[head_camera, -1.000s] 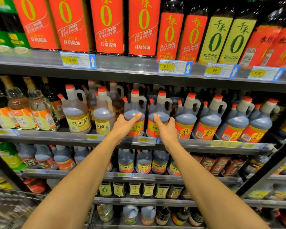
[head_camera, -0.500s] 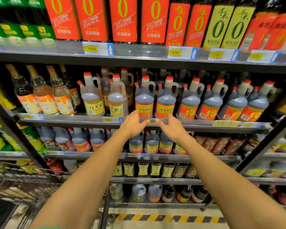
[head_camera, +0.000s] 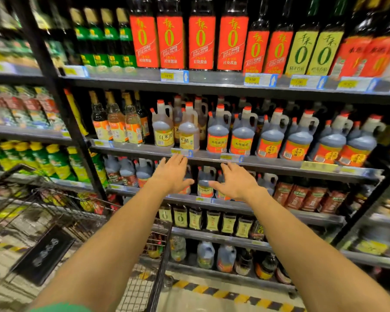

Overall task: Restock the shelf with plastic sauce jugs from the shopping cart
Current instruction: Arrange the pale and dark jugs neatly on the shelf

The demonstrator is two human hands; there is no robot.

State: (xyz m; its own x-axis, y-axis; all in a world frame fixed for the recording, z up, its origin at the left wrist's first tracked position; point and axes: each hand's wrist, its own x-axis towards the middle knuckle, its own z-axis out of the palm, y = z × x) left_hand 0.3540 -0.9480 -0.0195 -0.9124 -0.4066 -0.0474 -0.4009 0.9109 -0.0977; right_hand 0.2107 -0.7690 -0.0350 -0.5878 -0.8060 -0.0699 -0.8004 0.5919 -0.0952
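A row of plastic sauce jugs with red caps and orange labels (head_camera: 241,134) stands on the middle shelf (head_camera: 268,164). Two paler jugs with yellow labels (head_camera: 163,129) stand left of them. My left hand (head_camera: 172,174) and my right hand (head_camera: 234,181) hover side by side just below that shelf's front edge. Both are empty, with fingers spread, and touch no jug. The wire shopping cart (head_camera: 153,262) is at the lower left, under my left forearm; its contents are blurred.
Tall bottles with red labels (head_camera: 200,39) fill the top shelf. More jugs (head_camera: 204,183) and small bottles sit on the lower shelves. A black upright post (head_camera: 61,109) divides the shelving on the left. Yellow-black tape (head_camera: 223,291) marks the floor.
Both hands have drawn back and down from the two orange-label jugs at the shelf front. My view has pulled away and swung left, bringing the cart into sight.
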